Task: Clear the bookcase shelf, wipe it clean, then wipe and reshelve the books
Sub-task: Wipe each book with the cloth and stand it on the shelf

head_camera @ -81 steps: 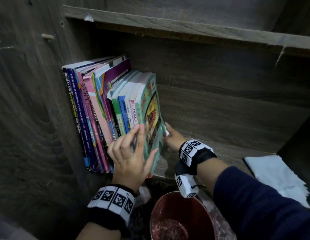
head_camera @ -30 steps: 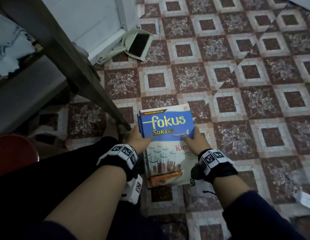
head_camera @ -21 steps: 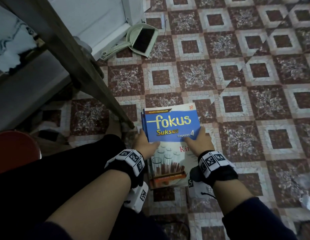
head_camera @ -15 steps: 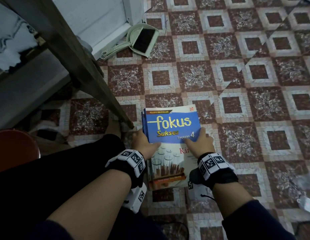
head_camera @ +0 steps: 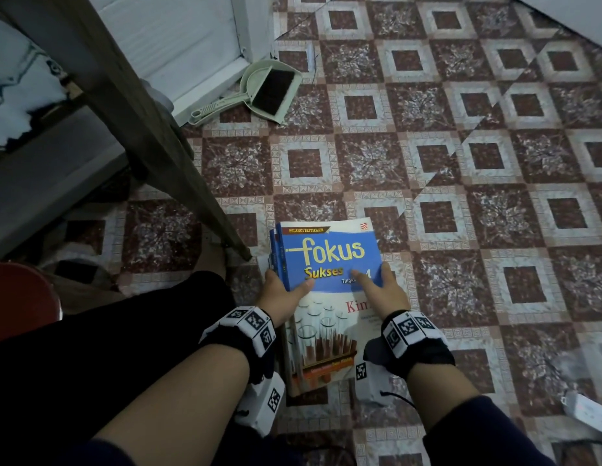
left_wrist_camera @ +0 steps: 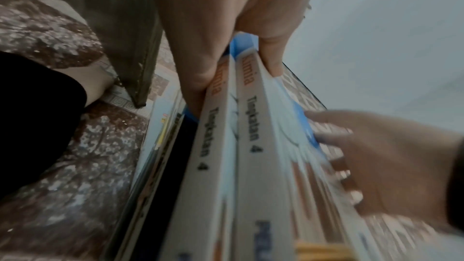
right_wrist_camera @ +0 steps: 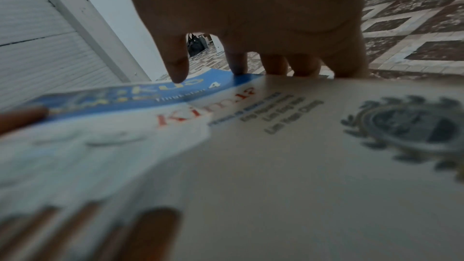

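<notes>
A stack of books [head_camera: 329,314] lies low over the tiled floor, topped by a blue and white "Fokus Sukses" chemistry book [head_camera: 326,257]. My left hand [head_camera: 281,292] grips the spine side, thumb on the cover and fingers curled under. In the left wrist view those fingers [left_wrist_camera: 198,62] wrap two white spines [left_wrist_camera: 251,126], with thinner books below them. My right hand [head_camera: 382,290] holds the opposite edge, thumb on the cover. Its fingers [right_wrist_camera: 273,62] curl over the book's edge in the right wrist view. I cannot tell whether the stack rests on the floor.
The bookcase's dark wooden side panel [head_camera: 151,136] slants down just left of the stack. A green dustpan with a brush [head_camera: 266,92] lies by the white door. A red basin [head_camera: 20,297] sits at far left, beside my black-trousered knee [head_camera: 124,331]. A white object [head_camera: 589,412] is at lower right.
The books have come off the shelf and my view has swung down to the floor. Over the last second the stack barely moved, and both thumbs slid further onto the cover.
</notes>
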A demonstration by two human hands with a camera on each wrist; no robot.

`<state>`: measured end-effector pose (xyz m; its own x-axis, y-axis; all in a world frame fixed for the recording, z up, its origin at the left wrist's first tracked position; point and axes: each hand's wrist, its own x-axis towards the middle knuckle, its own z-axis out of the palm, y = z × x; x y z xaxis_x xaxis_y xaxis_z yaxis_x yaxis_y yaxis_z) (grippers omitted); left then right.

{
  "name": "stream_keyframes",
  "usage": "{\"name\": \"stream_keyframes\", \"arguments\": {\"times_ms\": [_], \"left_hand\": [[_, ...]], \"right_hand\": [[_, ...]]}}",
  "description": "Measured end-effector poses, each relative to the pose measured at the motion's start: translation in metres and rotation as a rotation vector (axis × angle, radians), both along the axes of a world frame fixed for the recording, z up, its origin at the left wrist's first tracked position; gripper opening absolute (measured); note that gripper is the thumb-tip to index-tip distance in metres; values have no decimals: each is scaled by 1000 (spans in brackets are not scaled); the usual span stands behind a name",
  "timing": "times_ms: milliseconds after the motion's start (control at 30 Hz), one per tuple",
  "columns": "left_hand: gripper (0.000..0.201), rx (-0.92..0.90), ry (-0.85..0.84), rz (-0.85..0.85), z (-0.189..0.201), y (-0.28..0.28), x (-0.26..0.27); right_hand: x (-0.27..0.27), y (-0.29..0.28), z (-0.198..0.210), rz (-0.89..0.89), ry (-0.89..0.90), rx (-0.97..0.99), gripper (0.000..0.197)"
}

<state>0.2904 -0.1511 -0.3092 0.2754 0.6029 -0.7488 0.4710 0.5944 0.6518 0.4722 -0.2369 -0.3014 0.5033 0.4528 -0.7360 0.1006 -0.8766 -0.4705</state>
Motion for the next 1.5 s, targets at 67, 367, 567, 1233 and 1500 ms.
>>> {"name": "stream_keyframes", "arguments": {"times_ms": [67, 367, 567, 1233, 1500], "left_hand": [[56, -49, -110, 44, 9, 6, -1], [54, -168, -361, 95, 53, 28, -2], [57, -177, -417, 38, 65, 24, 5], [53, 374, -144, 134, 106, 25, 25], [54, 635, -312, 200, 216, 36, 22]], "right_hand": [[-1, 1, 1, -15, 23, 32, 81], [6, 7, 13, -394, 364, 357, 59], [4, 0, 19, -479, 510, 451, 61], [-2, 3, 94, -411, 122, 759, 39], [-7, 16, 211, -278, 8, 1106, 38]]}}
